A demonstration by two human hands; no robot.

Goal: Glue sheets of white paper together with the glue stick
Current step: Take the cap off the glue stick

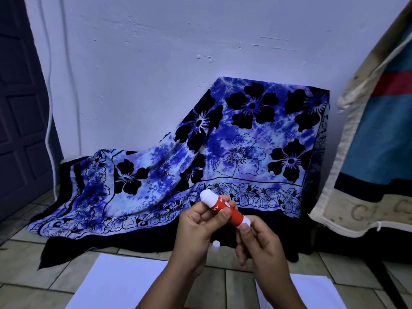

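Note:
A red and white glue stick is held up in front of me, tilted, its white glue tip pointing up and left. My left hand grips the red barrel near the tip. My right hand pinches the white base end. A small white cap stands on the floor between my hands. One sheet of white paper lies on the tiles at the lower left. A second white sheet lies at the lower right, partly covered by my right forearm.
A blue floral cloth drapes over a box against the white wall and spills onto the tiled floor. A mattress edge with blue and red fabric leans at the right. A dark door is at the left.

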